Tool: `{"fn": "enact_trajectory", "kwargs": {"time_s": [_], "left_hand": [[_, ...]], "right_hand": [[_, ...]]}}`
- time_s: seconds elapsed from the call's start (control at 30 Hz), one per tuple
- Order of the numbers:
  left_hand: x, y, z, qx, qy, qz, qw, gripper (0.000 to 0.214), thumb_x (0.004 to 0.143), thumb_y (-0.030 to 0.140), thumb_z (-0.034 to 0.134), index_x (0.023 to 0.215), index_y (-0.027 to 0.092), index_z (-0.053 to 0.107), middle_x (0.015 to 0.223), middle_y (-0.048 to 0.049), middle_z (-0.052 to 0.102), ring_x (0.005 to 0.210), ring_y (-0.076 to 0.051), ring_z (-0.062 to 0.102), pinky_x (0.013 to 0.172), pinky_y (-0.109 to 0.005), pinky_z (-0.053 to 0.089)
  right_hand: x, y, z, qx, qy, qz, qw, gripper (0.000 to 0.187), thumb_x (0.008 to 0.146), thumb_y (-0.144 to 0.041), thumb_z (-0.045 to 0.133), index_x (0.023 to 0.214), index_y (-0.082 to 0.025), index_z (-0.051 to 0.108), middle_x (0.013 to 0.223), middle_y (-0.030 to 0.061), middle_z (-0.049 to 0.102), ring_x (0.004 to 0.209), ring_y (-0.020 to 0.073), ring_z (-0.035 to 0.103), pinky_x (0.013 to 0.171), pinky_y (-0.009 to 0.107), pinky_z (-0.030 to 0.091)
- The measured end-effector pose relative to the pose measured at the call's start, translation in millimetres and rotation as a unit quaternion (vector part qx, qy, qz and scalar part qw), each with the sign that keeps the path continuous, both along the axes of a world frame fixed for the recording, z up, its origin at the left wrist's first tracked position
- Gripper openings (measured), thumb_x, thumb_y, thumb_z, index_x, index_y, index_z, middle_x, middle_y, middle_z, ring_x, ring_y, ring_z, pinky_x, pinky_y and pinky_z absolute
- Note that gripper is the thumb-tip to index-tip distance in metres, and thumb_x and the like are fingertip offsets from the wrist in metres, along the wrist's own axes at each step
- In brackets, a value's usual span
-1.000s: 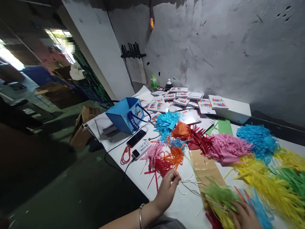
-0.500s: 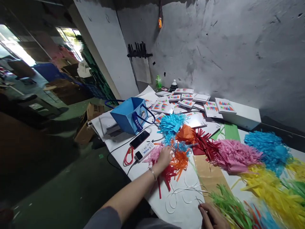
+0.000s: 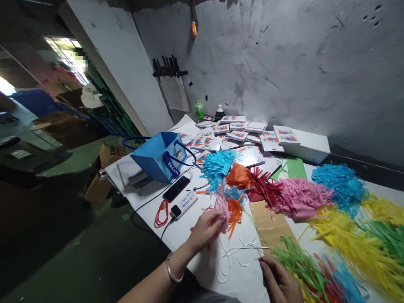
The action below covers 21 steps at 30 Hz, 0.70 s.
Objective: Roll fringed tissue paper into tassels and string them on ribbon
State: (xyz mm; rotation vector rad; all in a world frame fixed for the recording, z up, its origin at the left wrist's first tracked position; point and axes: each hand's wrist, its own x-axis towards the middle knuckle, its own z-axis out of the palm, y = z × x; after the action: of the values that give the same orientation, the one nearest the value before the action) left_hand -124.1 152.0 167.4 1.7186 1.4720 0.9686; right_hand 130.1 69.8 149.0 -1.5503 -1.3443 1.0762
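1. Currently, the left hand point(image 3: 206, 229) pinches a pink tissue tassel point(image 3: 221, 206) between thumb and fingers, over the near part of the white tabletop point(image 3: 243, 284).
2. The right hand point(image 3: 279, 280) has thumb and forefinger pressed together on the white string point(image 3: 235, 249); its other fingers are curled.
3. The string lies in loose loops on the tabletop, between the two hands.
4. An orange tassel point(image 3: 235, 210) lies just beside the pink tassel, on its right.
5. A green tassel point(image 3: 295, 259) lies just right of the right hand, next to red and light blue strips point(image 3: 345, 280).
6. A brown paper sheet point(image 3: 273, 223) lies flat beyond the string, partly under the green tassel.
7. A smartphone point(image 3: 176, 189) and a white power bank point(image 3: 184, 205) lie side by side, left of the tassels.
8. A blue gift bag point(image 3: 154, 158) stands behind the smartphone, near the printed packs point(image 3: 206, 142).
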Motion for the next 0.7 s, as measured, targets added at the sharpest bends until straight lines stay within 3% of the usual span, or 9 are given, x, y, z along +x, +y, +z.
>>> {"fn": "enact_trajectory", "kwargs": {"time_s": [0.1,0.2,0.3,0.37,0.43,0.47,0.57,0.63,0.7], "left_hand": [[32.2,-33.9,16.5,0.002,-0.06,-0.053,0.997,0.018,0.092,0.032,0.059,0.088,0.019,0.07,0.089,-0.0066,0.072,0.085,-0.02,0.065,0.078,-0.029,0.05],[57.4,-54.0,24.2,-0.014,-0.111,-0.113,0.987,0.015,0.092,0.026,0.059,0.085,0.019,0.07,0.083,-0.0063,0.071,0.08,-0.019,0.064,0.074,-0.028,0.049],[68.6,-64.0,21.0,-0.025,-0.117,-0.126,0.985,0.01,0.091,0.023,0.06,0.09,0.02,0.07,0.09,-0.0072,0.072,0.086,-0.021,0.066,0.079,-0.03,0.05],[70.5,-69.0,15.8,0.0,-0.104,-0.062,0.993,0.015,0.09,0.023,0.061,0.105,0.021,0.066,0.107,-0.0092,0.069,0.103,-0.024,0.064,0.09,-0.035,0.049],[72.4,-74.4,12.0,0.072,-0.069,0.014,0.995,0.033,0.09,0.022,0.061,0.123,0.023,0.057,0.128,-0.0123,0.06,0.122,-0.028,0.054,0.102,-0.041,0.044],[74.1,-76.9,11.3,0.115,-0.047,0.021,0.992,0.043,0.089,0.021,0.062,0.13,0.024,0.051,0.135,-0.0137,0.054,0.129,-0.029,0.049,0.106,-0.044,0.04],[81.9,-79.9,13.2,0.166,0.011,-0.088,0.982,0.056,0.087,0.02,0.063,0.139,0.026,0.045,0.138,-0.0141,0.053,0.13,-0.032,0.047,0.112,-0.052,0.03],[85.6,-76.4,15.5,0.113,0.033,-0.145,0.982,0.046,0.089,0.022,0.06,0.134,0.027,0.052,0.125,-0.0116,0.064,0.119,-0.03,0.055,0.114,-0.057,0.024],[85.6,-70.7,17.6,0.048,0.027,-0.136,0.989,0.038,0.091,0.023,0.056,0.129,0.026,0.057,0.117,-0.0107,0.068,0.112,-0.03,0.059,0.112,-0.058,0.026]], "right_hand": [[-12.4,7.2,28.4,0.006,0.057,0.013,0.998,0.044,0.087,-0.057,0.057,0.101,-0.018,0.069,0.055,-0.0038,0.054,0.041,0.0104,0.048,0.041,0.02,0.038],[-16.6,11.3,43.3,0.033,0.078,0.069,0.994,0.039,0.091,-0.051,0.055,0.106,-0.017,0.067,0.058,-0.0029,0.056,0.045,0.0101,0.051,0.044,0.019,0.039],[-11.9,9.6,43.0,0.051,0.065,0.095,0.992,0.035,0.093,-0.047,0.053,0.103,-0.017,0.067,0.067,0.0002,0.062,0.048,0.0097,0.052,0.045,0.018,0.04],[-6.8,6.2,39.1,0.057,0.051,0.069,0.995,0.035,0.093,-0.047,0.052,0.103,-0.017,0.067,0.072,0.0016,0.065,0.049,0.0095,0.051,0.044,0.018,0.04],[-2.5,2.6,35.7,0.063,0.039,0.041,0.996,0.035,0.093,-0.048,0.053,0.104,-0.017,0.067,0.073,0.0024,0.066,0.049,0.0098,0.052,0.044,0.018,0.041],[-1.0,1.0,34.6,0.064,0.036,0.035,0.997,0.036,0.092,-0.048,0.054,0.103,-0.017,0.067,0.074,0.0029,0.066,0.05,0.0101,0.053,0.045,0.018,0.042],[0.9,-2.7,33.4,0.042,0.063,0.041,0.996,0.037,0.09,-0.051,0.056,0.101,-0.018,0.066,0.074,0.0027,0.064,0.052,0.0109,0.053,0.046,0.019,0.043],[1.6,-5.0,33.5,0.011,0.124,0.024,0.992,0.038,0.09,-0.052,0.057,0.103,-0.017,0.064,0.066,-0.0012,0.058,0.049,0.0098,0.048,0.043,0.019,0.039],[2.8,-7.3,33.5,-0.011,0.189,-0.019,0.982,0.039,0.089,-0.052,0.059,0.104,-0.017,0.061,0.06,-0.0057,0.051,0.045,0.0077,0.042,0.041,0.018,0.033]]}}
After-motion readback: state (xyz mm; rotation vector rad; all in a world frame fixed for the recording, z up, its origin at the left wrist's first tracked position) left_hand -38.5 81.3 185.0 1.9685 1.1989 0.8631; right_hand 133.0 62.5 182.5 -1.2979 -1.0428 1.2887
